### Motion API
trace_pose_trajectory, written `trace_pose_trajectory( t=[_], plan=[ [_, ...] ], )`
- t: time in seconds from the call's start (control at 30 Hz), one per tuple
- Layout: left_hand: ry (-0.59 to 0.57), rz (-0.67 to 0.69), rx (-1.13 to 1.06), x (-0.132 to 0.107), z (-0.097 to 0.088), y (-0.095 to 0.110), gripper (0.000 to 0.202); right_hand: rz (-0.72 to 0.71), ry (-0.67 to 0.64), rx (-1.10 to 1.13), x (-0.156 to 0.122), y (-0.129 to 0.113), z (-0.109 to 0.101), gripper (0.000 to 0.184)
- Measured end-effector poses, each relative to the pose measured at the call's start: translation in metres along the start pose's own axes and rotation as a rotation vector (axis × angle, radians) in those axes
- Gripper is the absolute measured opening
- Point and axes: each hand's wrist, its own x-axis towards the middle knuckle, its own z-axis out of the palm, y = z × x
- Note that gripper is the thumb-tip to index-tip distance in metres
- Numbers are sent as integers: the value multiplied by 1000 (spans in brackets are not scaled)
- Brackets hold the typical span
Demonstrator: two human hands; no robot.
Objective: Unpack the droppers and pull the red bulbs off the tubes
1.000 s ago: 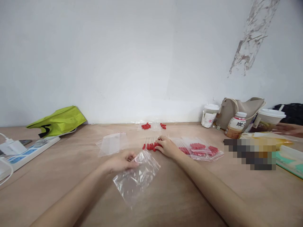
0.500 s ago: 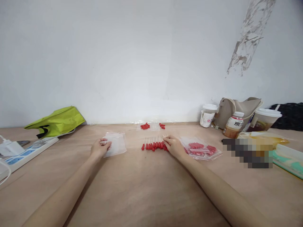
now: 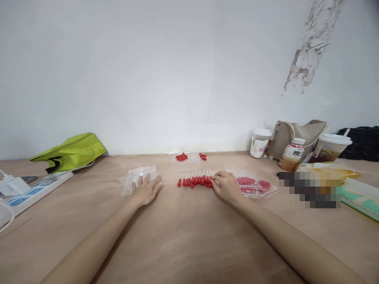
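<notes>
Resting the left hand (image 3: 145, 191) on the bags (image 3: 139, 172), spread and grasping nothing. Touching the row of droppers (image 3: 193, 182) on the table (image 3: 171, 236) with the right hand (image 3: 227, 187); cannot tell whether pinching any.

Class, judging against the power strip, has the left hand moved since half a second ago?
Yes: the left hand has moved rightward, away from the power strip, and now lies partly over the clear bags.

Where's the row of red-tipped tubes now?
In the head view, the tubes lie near the centre, between the left hand and, at their right end, the right hand.
</notes>
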Motion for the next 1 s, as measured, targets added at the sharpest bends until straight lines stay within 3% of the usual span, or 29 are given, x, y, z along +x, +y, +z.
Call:
trace_pose_trajectory(
  t=[0.1,0.3,0.4,0.53,0.63,0.73,0.87,1.0],
  plan=[
    [-103,3,1,4,1,-8,59,26,31,-55,-15,21,-13,21],
    [-178,186,10,3,-10,-48,55,220,108,-10,-36,80,-40,25],
    [-161,188,14,-1,-9,-52,54,141,-30,35,-41,93,-56,24],
    [-29,210,38,-5,-6,-51,51,-25,-230,-15,-48,96,-73,33],
    [156,259,93,-9,-5,-50,48,-11,-207,-187,-53,100,-74,27],
    [272,297,115,-11,-4,-51,47,-44,-176,-288,-56,105,-67,19],
    [356,342,96,-11,-4,-50,45,33,5,-351,-55,111,-59,20],
    [446,386,39,-13,-8,-43,44,392,341,-328,-45,112,-68,23]
  ],
)
